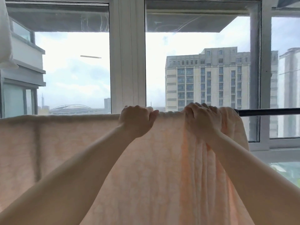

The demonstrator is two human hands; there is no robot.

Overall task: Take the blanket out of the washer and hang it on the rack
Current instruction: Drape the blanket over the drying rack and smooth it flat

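My left hand (137,120) and right hand (203,118) each grasped the pale peach fleece blanket (97,143) draped over the dark metal rack bar (269,111).

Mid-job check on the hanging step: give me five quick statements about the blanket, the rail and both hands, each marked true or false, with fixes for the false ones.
1. The blanket is draped over the rail. True.
2. The left hand hangs free, touching nothing. False: it grips the blanket's top edge at the rail.
3. The right hand grips a bunched, folded part of the blanket. True.
4. The blanket covers the whole rail. False: bare dark rail shows to the right of the right hand.
5. The blanket lies flat to the left of the left hand. True.
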